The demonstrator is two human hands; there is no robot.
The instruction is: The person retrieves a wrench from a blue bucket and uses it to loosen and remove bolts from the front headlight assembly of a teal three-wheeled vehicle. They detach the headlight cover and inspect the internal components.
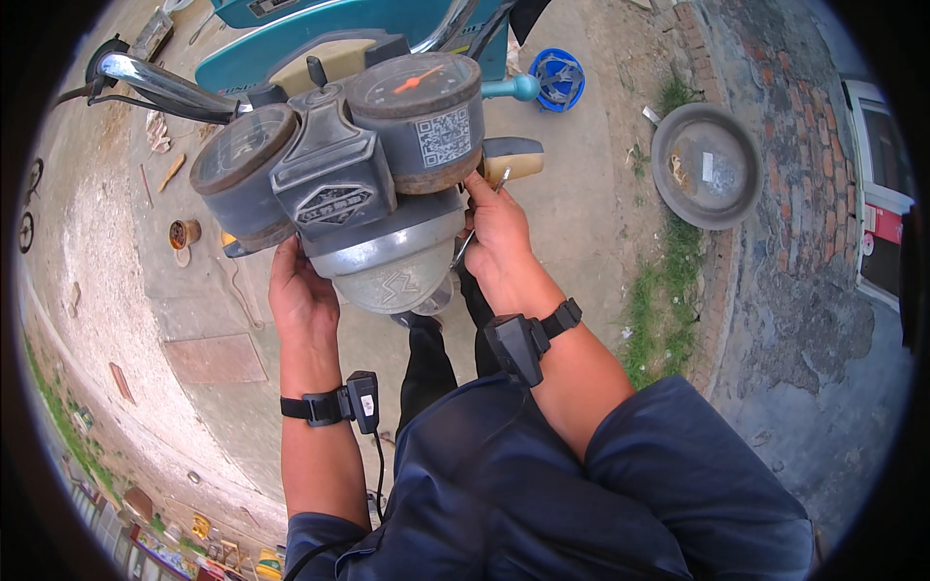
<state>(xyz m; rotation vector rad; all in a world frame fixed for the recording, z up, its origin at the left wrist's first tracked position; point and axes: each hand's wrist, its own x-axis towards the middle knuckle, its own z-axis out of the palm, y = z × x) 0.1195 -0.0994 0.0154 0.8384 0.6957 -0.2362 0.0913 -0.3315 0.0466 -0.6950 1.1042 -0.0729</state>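
In front of me is the front end of a motorcycle-type vehicle with a round headlamp [396,265] under two gauges. The left gauge [243,163] and the right gauge [414,94] have rusty rims; the right one bears a printed code and an orange needle. My left hand [305,294] is at the headlamp's left side, thumb under the left gauge, its other fingers partly hidden behind the lamp. At the lamp's right side, my right hand [496,232] holds a thin metal tool [503,179], probably a wrench; its fingertips are hidden behind the housing.
Chrome handlebars [171,87] rise behind the gauges, before teal body panels [327,43]. A turn signal [514,157] juts out near my right hand. On the ground lie an upturned blue helmet [558,80], a rusty can [184,234] and, by the brick wall [814,174], a wide grey basin [668,171].
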